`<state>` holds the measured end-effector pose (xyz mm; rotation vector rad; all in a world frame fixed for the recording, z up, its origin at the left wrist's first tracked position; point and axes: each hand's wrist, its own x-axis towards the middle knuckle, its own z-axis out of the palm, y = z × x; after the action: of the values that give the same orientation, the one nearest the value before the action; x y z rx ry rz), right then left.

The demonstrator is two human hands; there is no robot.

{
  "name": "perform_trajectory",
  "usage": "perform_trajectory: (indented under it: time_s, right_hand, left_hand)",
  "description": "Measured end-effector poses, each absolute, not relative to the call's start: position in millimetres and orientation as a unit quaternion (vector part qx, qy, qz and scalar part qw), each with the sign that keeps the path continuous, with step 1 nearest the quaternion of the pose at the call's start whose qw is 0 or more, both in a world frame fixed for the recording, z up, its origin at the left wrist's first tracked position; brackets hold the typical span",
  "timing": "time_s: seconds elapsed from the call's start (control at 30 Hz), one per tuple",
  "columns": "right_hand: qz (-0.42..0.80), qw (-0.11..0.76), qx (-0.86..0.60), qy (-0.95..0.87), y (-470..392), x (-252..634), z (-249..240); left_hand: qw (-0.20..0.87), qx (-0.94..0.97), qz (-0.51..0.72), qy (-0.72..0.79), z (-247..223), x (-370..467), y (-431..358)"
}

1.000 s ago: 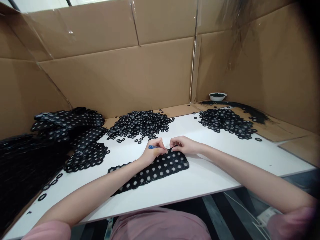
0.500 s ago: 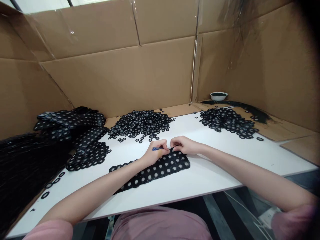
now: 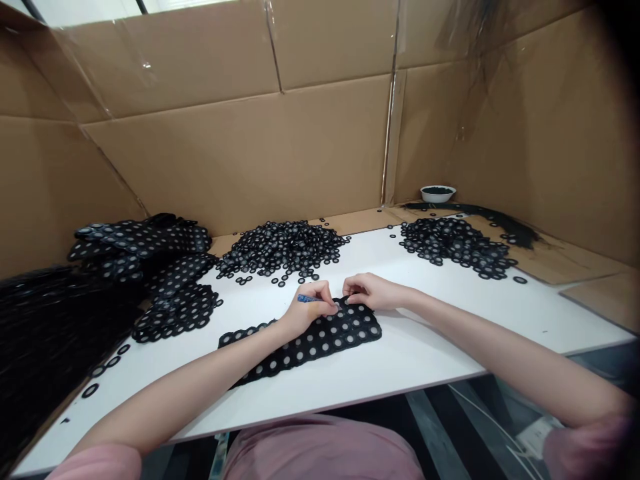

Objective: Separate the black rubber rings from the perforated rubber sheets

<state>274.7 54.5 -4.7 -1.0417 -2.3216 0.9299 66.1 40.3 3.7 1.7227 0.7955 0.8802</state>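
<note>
A black strip of joined rings [image 3: 325, 337] lies on the white board in front of me, its light round openings showing the board. At its upper edge, my left hand [image 3: 311, 310] is closed around a thin blue tool [image 3: 309, 299], whose tip is hidden by the fingers. Close by on the right, my right hand [image 3: 367, 291] pinches the strip's top edge with thumb and forefinger. A small gap separates the two hands. My left forearm covers part of the strip.
Loose black rings form one heap [image 3: 287, 247] behind my hands and another [image 3: 455, 245] at the right. Folded ring fabric [image 3: 145, 247] lies left, beside black strands [image 3: 45, 340]. A white bowl [image 3: 438, 194] stands far back right, near cardboard walls [image 3: 225, 153].
The blue tool has tilted and shifted slightly left with my left hand, showing more of its shaft. My right hand has barely moved.
</note>
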Motion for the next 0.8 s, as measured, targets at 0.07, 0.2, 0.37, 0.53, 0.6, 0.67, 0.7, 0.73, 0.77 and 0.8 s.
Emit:
perform_trajectory:
  time_s: [0.07,0.2,0.37,0.53,0.6,0.67,0.7,0.73,0.77,0.8]
  right_hand:
    - [0.329,0.190,-0.371,-0.848,54,278,-4]
    - [0.314,0.182,-0.374,-0.853,53,280,-6]
    - [0.308,0.196,-0.374,-0.853,51,277,-8]
    - [0.306,0.197,-0.369,-0.855,50,276,-9]
    - [0.310,0.201,-0.364,-0.855,51,276,-10]
    - [0.312,0.206,-0.359,-0.855,50,275,-10]
    - [0.312,0.208,-0.358,-0.855,50,275,-10]
    - [0.313,0.207,-0.357,-0.856,50,275,-9]
    - [0.313,0.205,-0.356,-0.856,49,275,-9]
    - [0.315,0.202,-0.355,-0.856,49,276,-8]
  left_hand:
    - [0.509,0.715,0.351,0.326,3,68,37]
    - [0.514,0.713,0.341,0.334,2,72,32]
    - [0.499,0.724,0.340,0.333,8,74,27]
    - [0.490,0.735,0.322,0.341,9,74,27]
    - [0.482,0.745,0.308,0.343,7,75,27]
    - [0.480,0.757,0.291,0.334,6,76,28]
    - [0.480,0.763,0.283,0.326,5,76,28]
    - [0.480,0.770,0.276,0.318,5,77,28]
    - [0.478,0.775,0.272,0.311,5,77,27]
    - [0.473,0.780,0.270,0.308,5,77,27]
